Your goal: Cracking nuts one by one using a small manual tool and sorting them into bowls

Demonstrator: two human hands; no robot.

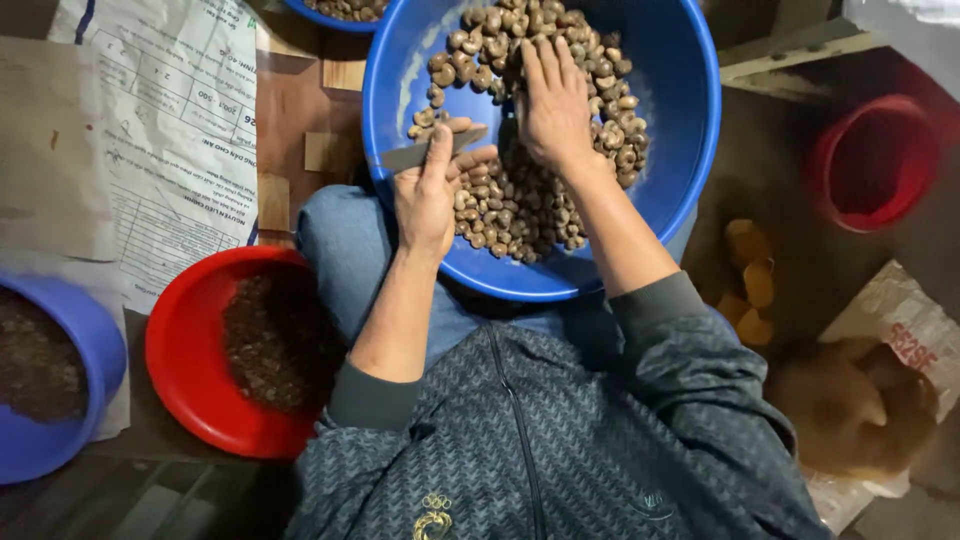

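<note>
A big blue basin (680, 130) rests on my lap, filled with brownish cashew nuts (520, 200). My left hand (432, 190) grips a small flat grey knife (415, 156) at the basin's left side, blade pointing left over the nuts. My right hand (552, 100) lies palm down on the nut pile in the middle of the basin, fingers together and pointing away from me.
A red bowl (185, 350) with dark shell scraps sits at my left knee. A blue tub (95, 345) of dark matter stands further left on printed paper (170, 130). A red bucket (875, 160) is at the right; a tan animal (850, 400) lies below it.
</note>
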